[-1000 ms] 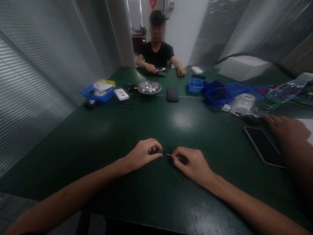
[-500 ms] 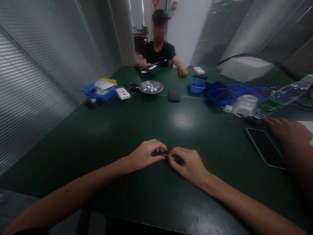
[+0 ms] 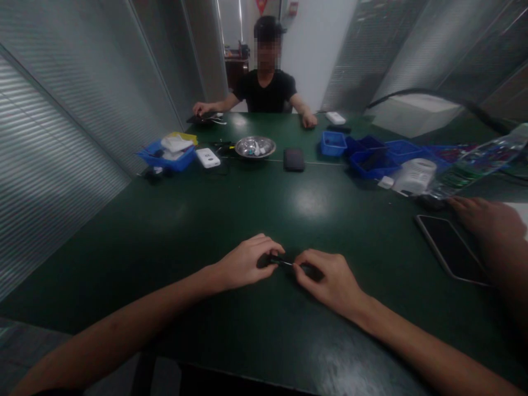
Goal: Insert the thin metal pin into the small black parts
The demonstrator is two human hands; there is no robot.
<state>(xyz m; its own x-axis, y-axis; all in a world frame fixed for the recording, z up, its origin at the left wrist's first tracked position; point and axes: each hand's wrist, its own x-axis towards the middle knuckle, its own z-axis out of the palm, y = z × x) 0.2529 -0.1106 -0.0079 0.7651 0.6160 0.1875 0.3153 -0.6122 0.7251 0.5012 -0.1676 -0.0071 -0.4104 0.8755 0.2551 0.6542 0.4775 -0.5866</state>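
Both my hands rest on the dark green table (image 3: pixel 165 231), near its front middle. My left hand (image 3: pixel 243 261) is closed in a pinch on a small dark part (image 3: pixel 275 259) with a thin pin sticking out to the right. My right hand (image 3: pixel 328 278) is also closed, its fingertips pinching the other end of that pin. The two sets of fingertips almost touch. The small part is mostly hidden by my fingers and I cannot make out what it is.
A phone (image 3: pixel 451 248) lies at the right by another person's hand (image 3: pixel 489 220). A person in black (image 3: pixel 267 91) sits at the far end. Blue bins (image 3: pixel 373 154), a white device (image 3: pixel 413 176), a metal bowl (image 3: pixel 254 146), a black case (image 3: pixel 293 159), a white box (image 3: pixel 207 158) and a blue tray (image 3: pixel 167 151) stand across the middle.
My hands closed together, then eased slightly apart; the green tip of the part is now hidden. The person opposite has moved a hand out to the left of the table.
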